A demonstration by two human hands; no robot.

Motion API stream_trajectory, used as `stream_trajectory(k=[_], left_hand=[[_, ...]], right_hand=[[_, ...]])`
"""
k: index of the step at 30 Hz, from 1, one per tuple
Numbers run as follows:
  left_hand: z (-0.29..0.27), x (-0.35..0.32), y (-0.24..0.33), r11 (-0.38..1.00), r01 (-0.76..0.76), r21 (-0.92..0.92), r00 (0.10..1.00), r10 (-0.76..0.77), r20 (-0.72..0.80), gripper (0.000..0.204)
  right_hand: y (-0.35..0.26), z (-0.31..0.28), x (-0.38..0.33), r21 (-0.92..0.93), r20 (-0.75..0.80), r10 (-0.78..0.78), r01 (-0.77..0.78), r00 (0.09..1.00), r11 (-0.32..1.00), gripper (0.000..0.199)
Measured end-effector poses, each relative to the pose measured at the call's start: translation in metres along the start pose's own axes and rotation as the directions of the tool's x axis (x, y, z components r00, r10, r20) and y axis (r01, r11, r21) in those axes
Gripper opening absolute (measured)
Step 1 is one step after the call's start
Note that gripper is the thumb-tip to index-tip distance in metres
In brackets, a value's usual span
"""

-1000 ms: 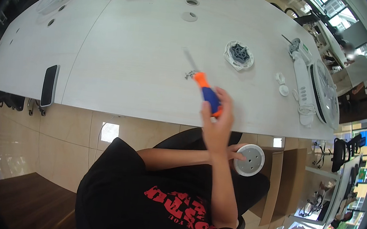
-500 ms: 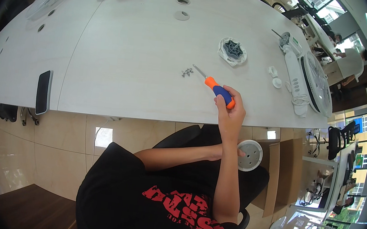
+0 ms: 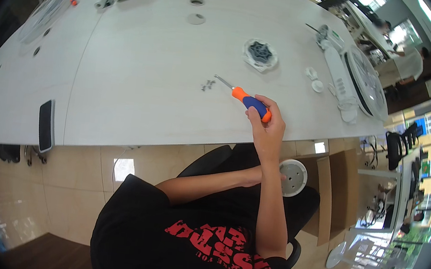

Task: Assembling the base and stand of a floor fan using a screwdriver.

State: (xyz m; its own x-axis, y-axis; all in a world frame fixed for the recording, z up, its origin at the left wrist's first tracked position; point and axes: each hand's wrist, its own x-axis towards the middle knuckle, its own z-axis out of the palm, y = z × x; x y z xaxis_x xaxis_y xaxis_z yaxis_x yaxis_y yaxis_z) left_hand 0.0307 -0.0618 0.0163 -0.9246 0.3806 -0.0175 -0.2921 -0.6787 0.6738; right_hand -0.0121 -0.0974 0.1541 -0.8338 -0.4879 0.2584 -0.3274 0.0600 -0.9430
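Screwdriver (image 3: 251, 102) clamped in right hand (image 3: 267, 127), tip aimed 10 o'clock toward loose screws (image 3: 208, 85) on table (image 3: 142, 73), ready for pickup. Left hand (image 3: 266, 176) closed w/ round white disc (image 3: 292, 177) at lap, steadying it.

An open-plan office doubling as an assembly workspace. Long white desk (image 3: 142, 73) with cable holes, upper frame; office chairs (image 3: 397, 147) and windows, right edge.
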Motion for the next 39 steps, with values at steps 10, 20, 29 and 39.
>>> stream_trajectory(k=[10,20,29,39], left_hand=[[-0.031,-0.007,-0.023,1.0,0.01,0.001,0.999,-0.01,-0.034,0.048],[0.017,0.025,0.002,0.993,0.12,0.002,0.989,-0.12,0.089,0.069],[0.041,0.045,0.009,0.979,0.202,-0.009,0.972,-0.2,0.123,0.071],[0.039,0.06,0.009,0.96,0.281,-0.005,0.936,-0.273,0.223,0.067]], right_hand=[[-0.021,-0.064,-0.01,-0.043,-0.087,-0.146,0.143,0.985,0.989,0.032],[-0.051,-0.204,-0.104,-0.142,-0.386,-0.075,0.021,0.919,0.99,0.033],[-0.068,-0.27,-0.188,-0.055,-0.616,0.118,-0.192,0.779,0.98,0.026],[-0.05,-0.269,-0.199,-0.057,-0.614,0.214,-0.313,0.76,0.948,0.027]])
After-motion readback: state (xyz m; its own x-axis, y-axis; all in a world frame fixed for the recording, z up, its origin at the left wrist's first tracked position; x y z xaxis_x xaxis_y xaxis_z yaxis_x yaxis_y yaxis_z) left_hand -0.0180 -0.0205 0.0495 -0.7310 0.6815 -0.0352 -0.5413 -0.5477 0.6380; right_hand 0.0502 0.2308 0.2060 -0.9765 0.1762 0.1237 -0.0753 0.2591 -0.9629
